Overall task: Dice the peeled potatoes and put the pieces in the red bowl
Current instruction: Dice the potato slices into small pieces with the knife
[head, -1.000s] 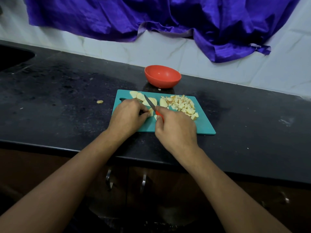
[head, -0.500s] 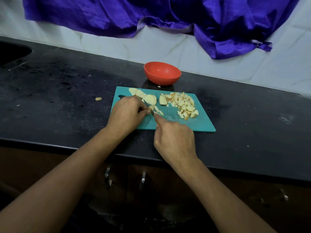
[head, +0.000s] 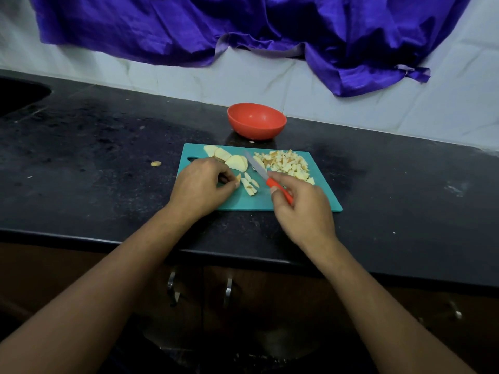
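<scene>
Several potato slices (head: 237, 161) lie at the far left corner of the teal cutting board (head: 318, 195), and we judge the dicing to be in mid-course. A heap of diced pieces (head: 287, 164) sits on the board's far right part, and a few cut strips (head: 249, 184) lie near its middle. The red bowl (head: 256, 121) stands just beyond the board's far edge, with no potato in it that we can see.

The left hand (head: 201, 184) rests on the board's left side, thumb and fingertips pinching a small potato piece (head: 238, 178). The right hand (head: 302, 209) is over the board's near right part, fingers curled round the red handle of the knife (head: 263, 172), whose blade points toward the board's far edge.

Next, we think, the strips want cutting crosswise, with the left fingers kept clear of the blade. The slices follow, and only then does the heap go into the bowl.

We cannot tell whether the knife tip touches the board or hangs above it. The left hand hides part of the board's left side. A stray bit (head: 155, 163) lies on the counter (head: 108, 157) off the board's left edge; we cannot say what it is.
</scene>
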